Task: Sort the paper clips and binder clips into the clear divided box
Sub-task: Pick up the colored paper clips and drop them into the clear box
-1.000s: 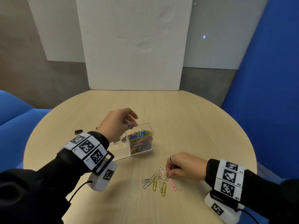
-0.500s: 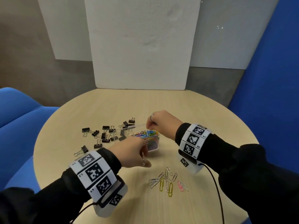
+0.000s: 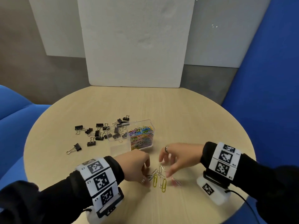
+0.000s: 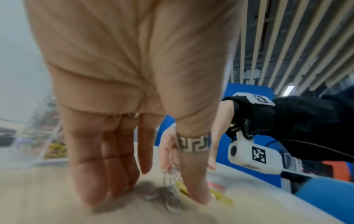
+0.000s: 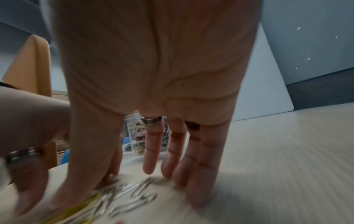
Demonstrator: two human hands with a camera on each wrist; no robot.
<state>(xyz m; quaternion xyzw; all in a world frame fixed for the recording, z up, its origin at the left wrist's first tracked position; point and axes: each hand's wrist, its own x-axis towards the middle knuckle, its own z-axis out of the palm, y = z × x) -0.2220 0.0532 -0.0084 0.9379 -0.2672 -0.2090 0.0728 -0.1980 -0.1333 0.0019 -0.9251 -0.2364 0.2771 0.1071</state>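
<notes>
Round pale wooden table | clear divided plastic box: right cell full of coloured clips | black binder clips: mostly unsorted at left | your left hand and right hand, fingers spread, around last loose paper clips.

Black sleeves end behind the fingers at white wristbands printed with black square codes; white camera pods hang below, one cabled. Patterned thumb ring.
</notes>
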